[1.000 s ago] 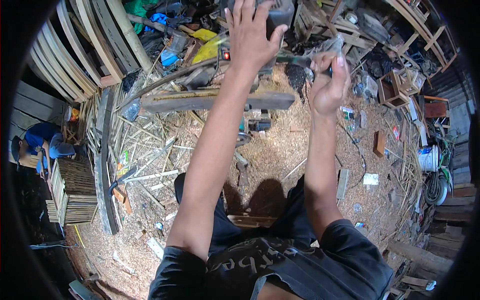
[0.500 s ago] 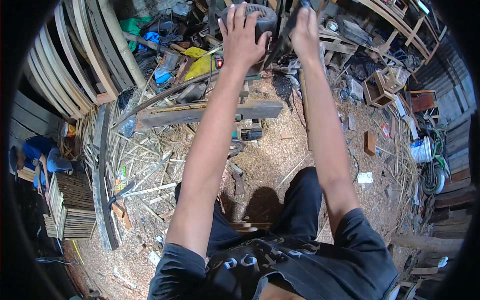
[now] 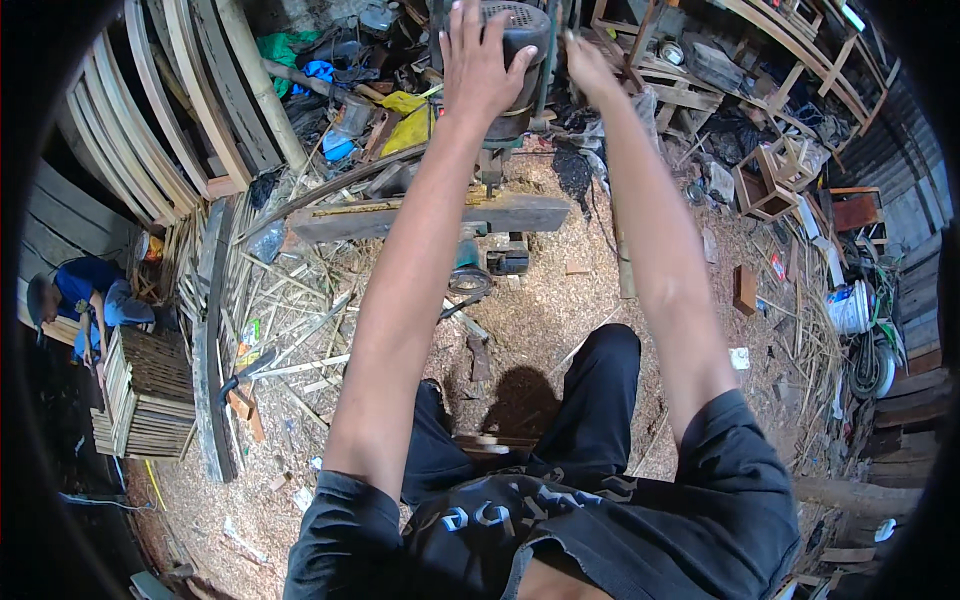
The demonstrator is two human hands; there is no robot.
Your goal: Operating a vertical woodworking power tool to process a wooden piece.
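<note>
"Head view: where's the vented motor housing [image 3: 530, 34]?"
"Under and just right of the fingers of the left hand [image 3: 484, 88], the nearer one; long axis apparently upright."
"And the fingers?"
"Left ones spread wide, seemingly resting on it; right hand [image 3: 590, 68] blurred, I cannot tell its grip."

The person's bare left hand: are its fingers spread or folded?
Spread: the left hand shows thumb and fingers apart, over the dark rounded housing.

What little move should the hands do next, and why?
Perhaps hold the right hand steady: it's blurred, the left hand is spread on the dark housing, and whether the metal tool touches the plank is hard to tell.
</note>
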